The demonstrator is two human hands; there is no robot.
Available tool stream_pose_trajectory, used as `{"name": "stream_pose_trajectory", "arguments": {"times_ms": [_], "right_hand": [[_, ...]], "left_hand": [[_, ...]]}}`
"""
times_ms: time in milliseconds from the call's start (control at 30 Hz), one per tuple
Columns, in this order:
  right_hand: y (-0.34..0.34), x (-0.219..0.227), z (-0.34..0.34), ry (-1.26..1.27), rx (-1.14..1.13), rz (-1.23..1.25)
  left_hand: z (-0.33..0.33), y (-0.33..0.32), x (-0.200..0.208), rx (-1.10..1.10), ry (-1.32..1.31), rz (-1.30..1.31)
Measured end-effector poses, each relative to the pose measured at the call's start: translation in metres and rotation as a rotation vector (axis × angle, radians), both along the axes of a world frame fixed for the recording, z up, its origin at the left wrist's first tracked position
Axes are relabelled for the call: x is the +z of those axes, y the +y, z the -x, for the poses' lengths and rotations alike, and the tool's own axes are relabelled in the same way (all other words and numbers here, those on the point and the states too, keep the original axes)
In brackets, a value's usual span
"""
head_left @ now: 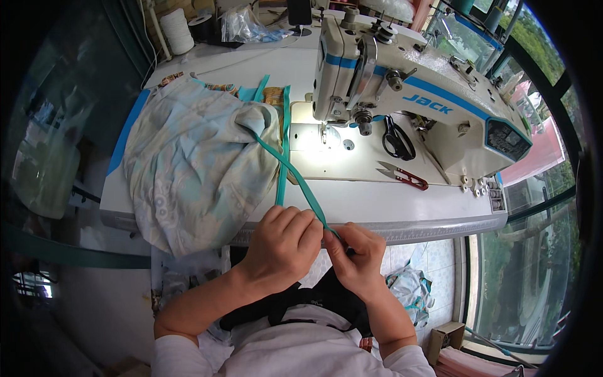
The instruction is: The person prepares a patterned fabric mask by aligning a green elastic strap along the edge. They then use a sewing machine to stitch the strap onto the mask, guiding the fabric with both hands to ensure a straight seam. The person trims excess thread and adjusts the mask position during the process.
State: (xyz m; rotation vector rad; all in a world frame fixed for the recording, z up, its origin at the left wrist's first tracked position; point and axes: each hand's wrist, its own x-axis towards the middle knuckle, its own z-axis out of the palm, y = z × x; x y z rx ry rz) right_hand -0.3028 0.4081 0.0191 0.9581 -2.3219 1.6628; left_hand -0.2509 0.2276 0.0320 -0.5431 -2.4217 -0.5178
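Both my hands are in front of the table edge, close together. A narrow teal fabric strip [300,182] runs from the folds of a pale patterned cloth [195,163] down to my fingers. My right hand [357,256] pinches its lower end between thumb and fingers. My left hand [284,246] is closed beside it, its fingertips on the strip and mostly hidden behind the knuckles. A second teal strip [286,129] lies upright along the cloth's right edge and reaches down to my left knuckles. The cloth lies bunched on the table and hangs over its front edge.
A white sewing machine [414,81] stands at the right, its needle area lit. Black-handled scissors [398,139] and red-handled thread snips [405,176] lie under its arm. Small bobbins [477,187] sit at the right edge. A white thread cone [177,31] stands far left.
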Motion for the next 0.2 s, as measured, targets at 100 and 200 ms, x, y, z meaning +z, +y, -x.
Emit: {"name": "stream_pose_trajectory", "arguments": {"times_ms": [100,200], "right_hand": [[0.0023,-0.0014,0.0005,0.058,0.015,-0.022],[0.0024,-0.0012,-0.0004,0.079,0.015,-0.025]], "left_hand": [[0.0008,-0.0009,-0.0036,0.006,0.08,0.056],[0.0002,-0.0012,-0.002,0.007,0.089,0.084]]}}
